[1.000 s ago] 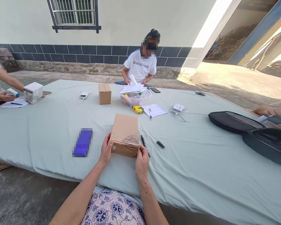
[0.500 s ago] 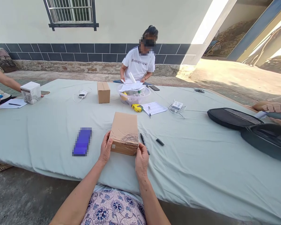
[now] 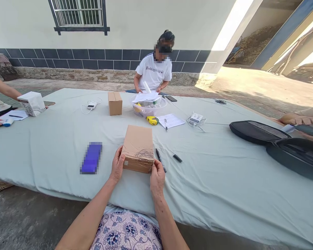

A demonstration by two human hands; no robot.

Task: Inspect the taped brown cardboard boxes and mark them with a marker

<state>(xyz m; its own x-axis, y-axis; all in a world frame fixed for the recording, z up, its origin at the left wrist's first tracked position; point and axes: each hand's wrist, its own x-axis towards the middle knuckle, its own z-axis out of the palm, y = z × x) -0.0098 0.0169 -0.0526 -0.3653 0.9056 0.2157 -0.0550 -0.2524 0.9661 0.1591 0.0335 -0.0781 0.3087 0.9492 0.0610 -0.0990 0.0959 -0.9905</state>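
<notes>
Your left hand [image 3: 117, 166] grips the box [image 3: 137, 142] by its left side; your right hand [image 3: 158, 176] pinches its near right corner. The box sits before you on the cloth [image 3: 211, 194]. The marker [image 3: 160, 161] lies uncapped just beside your right hand, cap [image 3: 177, 158] apart: a sideways nudge could roll it and ink the cloth.

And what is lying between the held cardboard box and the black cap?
In the head view, a black marker lies between the held box and the cap.
</notes>
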